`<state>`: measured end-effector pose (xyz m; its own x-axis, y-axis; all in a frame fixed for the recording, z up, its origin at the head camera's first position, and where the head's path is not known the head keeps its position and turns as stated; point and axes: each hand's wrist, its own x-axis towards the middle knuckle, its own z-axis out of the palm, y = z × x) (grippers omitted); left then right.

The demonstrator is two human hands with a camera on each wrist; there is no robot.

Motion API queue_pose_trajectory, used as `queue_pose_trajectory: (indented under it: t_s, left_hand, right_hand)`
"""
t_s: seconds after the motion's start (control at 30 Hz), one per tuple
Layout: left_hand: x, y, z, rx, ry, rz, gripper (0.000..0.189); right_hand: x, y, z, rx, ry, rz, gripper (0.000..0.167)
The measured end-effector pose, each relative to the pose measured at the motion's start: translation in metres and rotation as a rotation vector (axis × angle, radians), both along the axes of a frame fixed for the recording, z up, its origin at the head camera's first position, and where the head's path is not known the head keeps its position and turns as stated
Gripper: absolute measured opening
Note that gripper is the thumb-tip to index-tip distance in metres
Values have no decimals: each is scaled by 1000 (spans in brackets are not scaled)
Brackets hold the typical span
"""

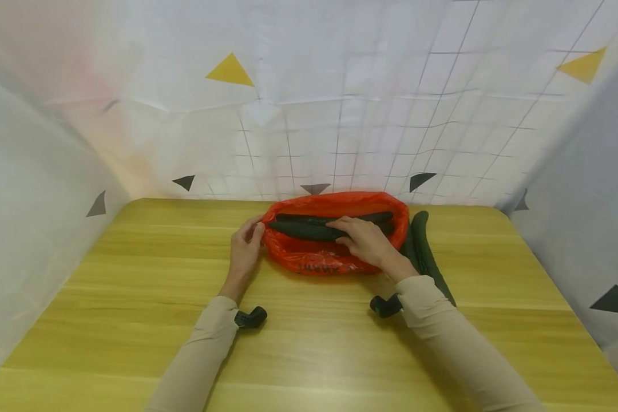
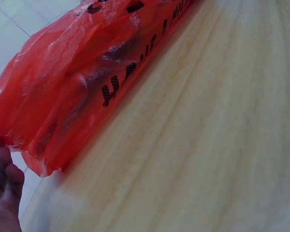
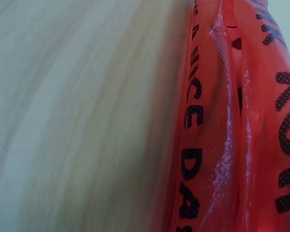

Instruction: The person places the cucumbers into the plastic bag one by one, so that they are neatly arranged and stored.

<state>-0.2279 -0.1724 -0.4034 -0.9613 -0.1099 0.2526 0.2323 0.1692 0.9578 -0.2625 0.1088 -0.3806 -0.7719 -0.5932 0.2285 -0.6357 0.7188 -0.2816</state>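
A red plastic bag point(image 1: 288, 260) with black lettering lies with its mouth wide at the far middle of the table. Dark green cucumbers lie lengthwise inside it. My left hand point(image 1: 245, 243) pinches the left end of the bag's rim; in the left wrist view its fingertips point(image 2: 13, 176) meet the red plastic point(image 2: 63, 92). Reaching into the bag from the right, my right hand point(image 1: 368, 240) grips the front cucumber point(image 1: 304, 230), thumb on the near side and fingers over the top. Only the bag's printed side point(image 3: 203, 121) shows in the right wrist view, without the hand.
More cucumbers point(image 1: 428, 252) lie on the table just right of the bag, partly behind the right forearm. The wooden table point(image 1: 309, 355) is bounded by a white patterned sheet point(image 1: 309, 131) at the back and sides. A black wrist camera point(image 1: 251, 317) sits on each sleeve.
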Motion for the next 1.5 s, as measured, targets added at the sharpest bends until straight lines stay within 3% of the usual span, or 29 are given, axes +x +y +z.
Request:
queue_pose_trajectory:
  t_s: [0.27,0.5,0.7,0.93,1.17,1.5]
  left_hand:
    - [0,-1,-1,3,-8,22,33]
    - [-15,-5,-25,49,7,31,33]
    - [-16,-4,-29,30,33,49,35]
    - [-15,-5,-25,36,10,42,33]
    - [0,-1,-3,31,2,35,32]
    - [1,-1,-2,5,28,42,32]
  right_hand:
    - [1,-3,1,19,-14,-8,42]
    - [-1,-6,-1,31,-13,-36,40]
    - [-2,-7,-1,32,-11,-50,40]
    - [-3,-9,-1,36,-23,-54,41]
    - [-4,-10,-1,47,-23,-53,41]
    - [-5,-11,0,31,-47,-77,40]
